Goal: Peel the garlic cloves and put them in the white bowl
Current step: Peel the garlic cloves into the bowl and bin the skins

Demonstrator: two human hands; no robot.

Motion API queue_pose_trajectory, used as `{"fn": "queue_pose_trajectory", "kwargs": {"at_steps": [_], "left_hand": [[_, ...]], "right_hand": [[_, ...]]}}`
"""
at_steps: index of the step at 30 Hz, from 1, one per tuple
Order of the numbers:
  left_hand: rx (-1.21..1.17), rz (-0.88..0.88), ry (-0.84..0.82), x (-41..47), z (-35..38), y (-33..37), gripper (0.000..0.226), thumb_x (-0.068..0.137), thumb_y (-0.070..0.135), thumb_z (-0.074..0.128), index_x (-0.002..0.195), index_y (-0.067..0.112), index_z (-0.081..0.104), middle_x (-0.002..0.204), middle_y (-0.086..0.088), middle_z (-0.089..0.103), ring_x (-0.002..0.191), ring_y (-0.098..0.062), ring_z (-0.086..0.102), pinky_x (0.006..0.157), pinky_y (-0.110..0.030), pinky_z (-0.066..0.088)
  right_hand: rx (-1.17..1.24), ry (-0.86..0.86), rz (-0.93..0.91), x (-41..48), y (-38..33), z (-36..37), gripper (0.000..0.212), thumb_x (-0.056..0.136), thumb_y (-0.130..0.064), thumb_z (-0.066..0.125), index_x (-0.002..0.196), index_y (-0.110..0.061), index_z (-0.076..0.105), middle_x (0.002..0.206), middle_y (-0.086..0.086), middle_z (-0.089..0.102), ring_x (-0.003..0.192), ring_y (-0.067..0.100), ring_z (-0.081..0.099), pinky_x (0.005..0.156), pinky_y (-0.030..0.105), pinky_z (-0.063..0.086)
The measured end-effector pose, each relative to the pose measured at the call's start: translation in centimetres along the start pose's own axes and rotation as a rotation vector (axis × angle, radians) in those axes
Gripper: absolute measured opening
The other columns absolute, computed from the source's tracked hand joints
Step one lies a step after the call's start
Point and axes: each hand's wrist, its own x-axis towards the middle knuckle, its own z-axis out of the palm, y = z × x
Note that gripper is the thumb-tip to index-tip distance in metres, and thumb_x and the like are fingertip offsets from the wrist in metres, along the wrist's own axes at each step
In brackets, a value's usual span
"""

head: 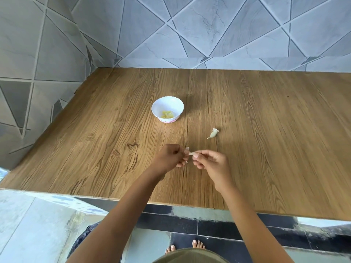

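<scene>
Both hands meet low in the centre of the frame, above the near half of the table. The left hand [170, 157] is curled, its thumb and fingertips pinching one end of a garlic clove [190, 153]. The right hand [210, 162] is also curled and pinches the opposite end. The clove bridges the small gap between the two hands, with its long axis running roughly left to right across the frame. Only a short pale section shows, and how much skin is on it cannot be determined at this size.

Step in hand, by judgement: peeling the held clove, with transfer to the bowl not yet begun.

Governing relation for the transfer:
- The white bowl [163, 105] stands on the wooden table [266, 149], straight up the frame from the left hand and well apart from it.
- The right hand sits further toward the right of the frame, so the left hand has the shorter, straighter path to the bowl.
- The bowl already holds a few yellowish peeled cloves [167, 114] at its bottom.

A second, unpeeled clove [213, 133] lies on the table up and to the right of the right hand, near it and apart from the bowl. Its long axis runs diagonally, with the tapered tip pointing toward the lower left of the frame. The right hand is the nearer one for picking it up
</scene>
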Motion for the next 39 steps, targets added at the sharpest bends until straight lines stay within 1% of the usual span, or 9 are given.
{"fn": "queue_pose_trajectory", "kwargs": {"at_steps": [4, 9, 13, 16, 19, 22, 24, 31, 39], "left_hand": [[-0.089, -0.008, -0.022, -0.2, -0.3, -0.1, 0.018, 0.095, 0.016, 0.055, 0.084, 0.007, 0.064, 0.071, 0.0, 0.064, 0.063, -0.008, 0.059, 0.06, -0.019, 0.048], [0.558, 0.249, 0.106, 0.1, -0.8, -0.7, 0.032, 0.093, 0.032, 0.058, 0.077, 0.006, 0.069, 0.067, -0.009, 0.064, 0.062, -0.02, 0.057, 0.061, -0.03, 0.044], [0.391, 0.248, 0.185, 0.1, -0.7, 0.3, 0.016, 0.078, 0.021, 0.077, 0.071, 0.01, 0.068, 0.068, 0.005, 0.065, 0.059, 0.0, 0.056, 0.058, -0.012, 0.043], [0.316, 0.217, 0.171, 0.0, -0.5, 0.7, 0.007, 0.077, 0.002, 0.073, 0.079, 0.008, 0.069, 0.073, 0.002, 0.069, 0.067, -0.004, 0.063, 0.068, -0.018, 0.052], [0.285, 0.182, 0.153, 0.0, -0.5, 0.8, 0.023, 0.082, -0.009, 0.054, 0.08, 0.006, 0.071, 0.07, 0.001, 0.069, 0.067, -0.011, 0.066, 0.075, -0.027, 0.055], [0.121, 0.088, 0.104, -0.1, -0.3, 1.1, 0.015, 0.089, 0.004, 0.057, 0.085, 0.008, 0.071, 0.079, -0.011, 0.072, 0.075, -0.026, 0.069, 0.075, -0.034, 0.058], [0.068, 0.08, 0.073, -0.2, -0.1, 1.3, 0.011, 0.088, 0.015, 0.066, 0.085, 0.006, 0.071, 0.08, -0.013, 0.072, 0.07, -0.021, 0.068, 0.069, -0.029, 0.058], [-0.031, 0.078, -0.017, -0.2, -0.5, 0.7, 0.008, 0.089, 0.003, 0.063, 0.084, 0.004, 0.07, 0.075, -0.007, 0.069, 0.07, -0.014, 0.065, 0.066, -0.022, 0.054], [-0.079, 0.111, -0.023, -0.6, -0.4, 0.9, 0.007, 0.086, -0.001, 0.064, 0.086, 0.004, 0.068, 0.074, -0.008, 0.068, 0.068, -0.011, 0.064, 0.066, -0.02, 0.054]], "right_hand": [[0.122, -0.008, 0.123, 0.1, -0.5, -0.4, 0.005, 0.085, -0.007, 0.067, 0.088, -0.008, 0.07, 0.07, 0.001, 0.071, 0.06, 0.006, 0.065, 0.058, 0.016, 0.052], [0.143, 0.008, 0.136, 0.0, -0.8, -0.3, 0.002, 0.084, -0.006, 0.068, 0.085, -0.007, 0.07, 0.069, 0.003, 0.069, 0.055, 0.005, 0.062, 0.055, 0.015, 0.051], [0.174, 0.013, 0.152, 0.1, -0.7, -0.2, 0.002, 0.083, -0.006, 0.069, 0.084, -0.006, 0.07, 0.068, 0.003, 0.069, 0.056, 0.006, 0.061, 0.057, 0.016, 0.051], [0.181, 0.021, 0.113, 0.1, -0.7, -0.2, 0.003, 0.084, -0.005, 0.068, 0.085, -0.007, 0.07, 0.069, 0.003, 0.069, 0.058, 0.006, 0.061, 0.058, 0.015, 0.051], [0.168, 0.041, 0.062, 0.1, -0.6, -0.1, 0.005, 0.083, -0.004, 0.068, 0.085, -0.007, 0.07, 0.067, 0.003, 0.067, 0.058, 0.006, 0.06, 0.059, 0.016, 0.051], [0.163, 0.05, 0.034, 0.1, -0.6, 0.2, 0.007, 0.083, -0.004, 0.068, 0.083, -0.01, 0.07, 0.064, 0.0, 0.067, 0.058, 0.006, 0.06, 0.058, 0.016, 0.05], [0.159, 0.049, 0.026, 0.1, -0.6, 0.4, 0.007, 0.083, -0.004, 0.068, 0.084, -0.011, 0.07, 0.064, -0.003, 0.068, 0.059, 0.004, 0.061, 0.058, 0.015, 0.05], [0.187, -0.051, 0.178, 0.1, -0.9, 0.0, 0.01, 0.089, -0.008, 0.062, 0.085, -0.012, 0.07, 0.071, 0.0, 0.071, 0.061, 0.008, 0.063, 0.061, 0.018, 0.053], [0.172, -0.139, 0.301, 0.6, -1.2, 0.0, 0.017, 0.096, -0.007, 0.052, 0.083, -0.005, 0.063, 0.066, 0.001, 0.058, 0.055, 0.01, 0.053, 0.049, 0.018, 0.044]]}}
